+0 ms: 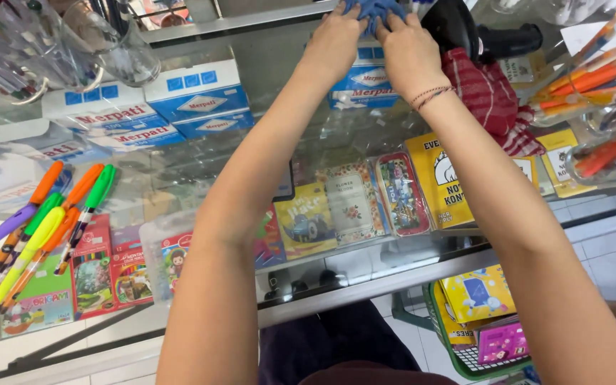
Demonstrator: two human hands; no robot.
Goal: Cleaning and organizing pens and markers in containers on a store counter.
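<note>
Forearms stretch up-frame over the counter (180, 160) — both hands, left (334, 39) and right (409, 50), clamp the blue cloth (373, 11) at top centre, equally near.

I see a blue cloth (373, 13) under both hands. Just right of it lies a red-and-white checked cloth (492, 96); far left of it lie orange, green, yellow and purple pens (40, 224). Below it, white-and-blue boxes (197, 96).

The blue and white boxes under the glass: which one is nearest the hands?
The blue and white box directly beneath the left hand and right hand, which grip a blue cloth. The other boxes lie further left.
</note>
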